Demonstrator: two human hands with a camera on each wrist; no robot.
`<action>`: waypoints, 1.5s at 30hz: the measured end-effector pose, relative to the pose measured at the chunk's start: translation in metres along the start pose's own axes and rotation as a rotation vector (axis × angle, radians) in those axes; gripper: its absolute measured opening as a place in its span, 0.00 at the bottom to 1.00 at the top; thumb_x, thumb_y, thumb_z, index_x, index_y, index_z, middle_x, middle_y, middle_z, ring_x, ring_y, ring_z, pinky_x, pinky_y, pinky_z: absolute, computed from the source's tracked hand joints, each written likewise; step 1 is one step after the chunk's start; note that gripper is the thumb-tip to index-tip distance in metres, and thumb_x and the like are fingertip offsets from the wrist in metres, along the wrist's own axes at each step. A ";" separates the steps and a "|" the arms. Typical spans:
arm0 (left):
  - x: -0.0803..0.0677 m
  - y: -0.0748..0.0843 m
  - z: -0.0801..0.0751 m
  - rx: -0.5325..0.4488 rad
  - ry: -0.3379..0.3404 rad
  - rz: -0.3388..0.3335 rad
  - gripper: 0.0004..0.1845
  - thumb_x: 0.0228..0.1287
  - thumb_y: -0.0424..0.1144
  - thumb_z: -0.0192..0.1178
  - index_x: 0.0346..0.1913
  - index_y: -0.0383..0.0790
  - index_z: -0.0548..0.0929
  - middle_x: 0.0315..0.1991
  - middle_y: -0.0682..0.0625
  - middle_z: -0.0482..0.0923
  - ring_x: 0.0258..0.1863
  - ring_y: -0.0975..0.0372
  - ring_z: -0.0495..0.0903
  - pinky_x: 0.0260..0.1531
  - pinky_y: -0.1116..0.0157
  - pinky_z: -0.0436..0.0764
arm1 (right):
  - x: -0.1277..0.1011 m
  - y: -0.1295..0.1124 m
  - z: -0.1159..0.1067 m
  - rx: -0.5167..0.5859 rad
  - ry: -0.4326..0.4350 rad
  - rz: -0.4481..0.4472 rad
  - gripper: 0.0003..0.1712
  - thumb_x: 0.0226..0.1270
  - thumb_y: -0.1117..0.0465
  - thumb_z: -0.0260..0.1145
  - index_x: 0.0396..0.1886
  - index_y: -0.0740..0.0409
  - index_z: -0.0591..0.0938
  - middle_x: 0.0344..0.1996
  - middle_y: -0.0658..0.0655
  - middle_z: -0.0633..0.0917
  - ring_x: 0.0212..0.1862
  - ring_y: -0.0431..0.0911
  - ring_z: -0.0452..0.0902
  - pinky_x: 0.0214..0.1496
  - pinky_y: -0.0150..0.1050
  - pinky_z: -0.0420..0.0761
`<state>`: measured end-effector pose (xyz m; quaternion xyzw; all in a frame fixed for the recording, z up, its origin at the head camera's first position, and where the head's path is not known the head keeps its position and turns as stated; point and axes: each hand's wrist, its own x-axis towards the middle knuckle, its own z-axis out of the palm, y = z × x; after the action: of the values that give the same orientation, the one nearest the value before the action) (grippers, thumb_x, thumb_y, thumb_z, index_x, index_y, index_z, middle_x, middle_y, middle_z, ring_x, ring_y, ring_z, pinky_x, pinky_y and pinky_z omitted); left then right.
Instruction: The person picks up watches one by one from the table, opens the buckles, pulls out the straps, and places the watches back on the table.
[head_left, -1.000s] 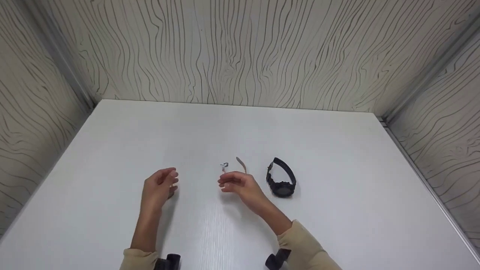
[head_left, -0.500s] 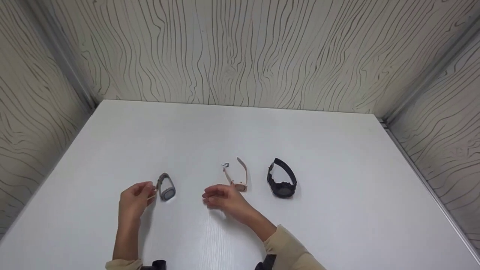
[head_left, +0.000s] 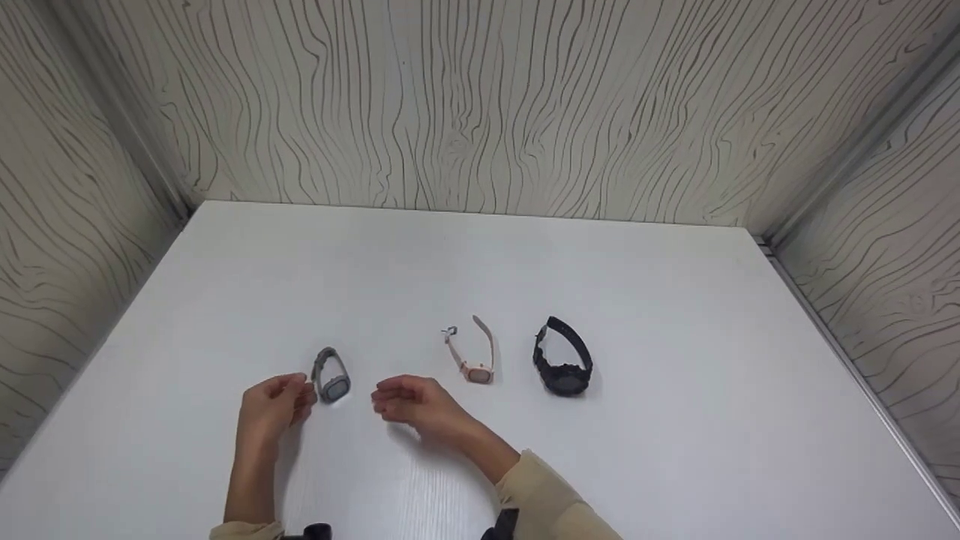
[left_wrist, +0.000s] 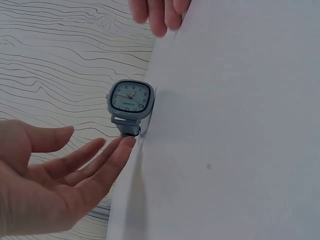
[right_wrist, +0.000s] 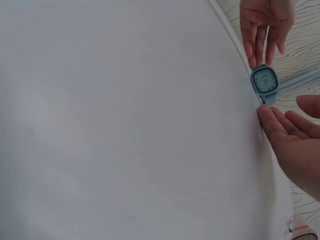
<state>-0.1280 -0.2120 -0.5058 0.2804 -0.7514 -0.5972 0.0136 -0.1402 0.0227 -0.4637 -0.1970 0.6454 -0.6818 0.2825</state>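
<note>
A blue-grey wristwatch [head_left: 336,388] with a squarish dial stands on its side on the table, its strap in a loop. Just left of it is my left hand [head_left: 274,409]; in the left wrist view its fingers [left_wrist: 107,170] are extended and loosely bent, the tips close to the strap, and whether they touch cannot be told. My right hand [head_left: 420,405] hovers to the right of this watch, fingers slightly bent with nothing between them. Behind and right of that hand lies a pink wristwatch [head_left: 478,373], its strap undone.
A black wristwatch [head_left: 566,380] with a looped strap lies to the right of the pink one. The white table [head_left: 675,315] meets wood-grain-patterned panels [head_left: 465,112] at the back and both sides.
My left hand has drawn back to the left, uncovering the blue-grey watch, which now stands by itself. My right hand has moved left and nearer, away from the pink watch.
</note>
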 end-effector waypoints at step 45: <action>-0.056 0.054 -0.005 -0.020 -0.114 -0.028 0.18 0.63 0.34 0.56 0.50 0.23 0.74 0.41 0.36 0.78 0.32 0.61 0.79 0.31 0.71 0.79 | 0.015 -0.001 0.020 -0.071 -0.080 0.003 0.34 0.61 0.77 0.52 0.68 0.65 0.56 0.63 0.60 0.67 0.62 0.52 0.64 0.59 0.38 0.69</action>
<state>-0.1011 -0.1846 -0.4383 0.2564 -0.7410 -0.6196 -0.0347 -0.1391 -0.0026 -0.4619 -0.2330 0.6576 -0.6497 0.3019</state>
